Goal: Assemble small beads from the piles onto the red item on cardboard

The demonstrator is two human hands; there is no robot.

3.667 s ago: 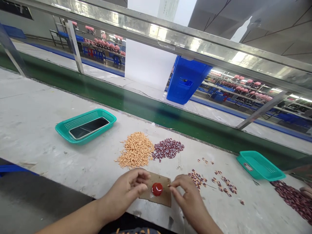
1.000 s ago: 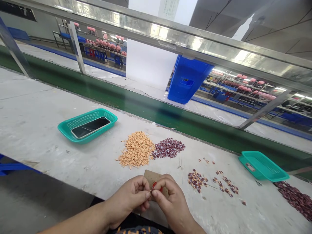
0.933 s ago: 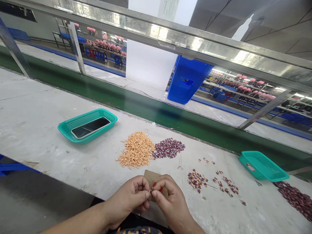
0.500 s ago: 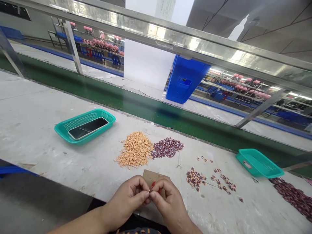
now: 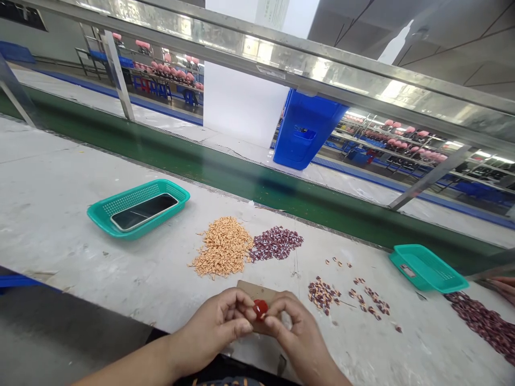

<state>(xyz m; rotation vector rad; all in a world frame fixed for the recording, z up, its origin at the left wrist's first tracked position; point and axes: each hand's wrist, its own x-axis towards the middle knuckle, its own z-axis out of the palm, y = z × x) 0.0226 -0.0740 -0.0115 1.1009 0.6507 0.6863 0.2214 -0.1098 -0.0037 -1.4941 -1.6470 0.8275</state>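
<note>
My right hand [image 5: 300,332] pinches a tiny piece [image 5: 263,316], pale orange where it shows, between thumb and forefinger. My left hand [image 5: 227,321] is beside it with fingers loosely curled; thumb and forefinger stand apart, and I see nothing between them. Between the hands a glossy red round thing [image 5: 260,307] shows over a brown cardboard block [image 5: 255,290], partly covered by my fingers. Beyond them lie a heap of small orange pieces [image 5: 223,246] and a heap of dark maroon pieces [image 5: 277,243]. To the right is a cluster of joined-looking orange-and-maroon pieces [image 5: 322,295].
A green basket [image 5: 137,236] holding a phone-like dark slab [image 5: 145,210] sits on the left. At right are another green basket [image 5: 430,268], a maroon pile [image 5: 483,324] and another person's hand [image 5: 505,287]. A blue bin [image 5: 308,131] stands beyond the green strip.
My hands, together before, have come apart; the right moved rightward with the tiny piece. More of the red round thing shows. Another person's hand has appeared at the right edge.
</note>
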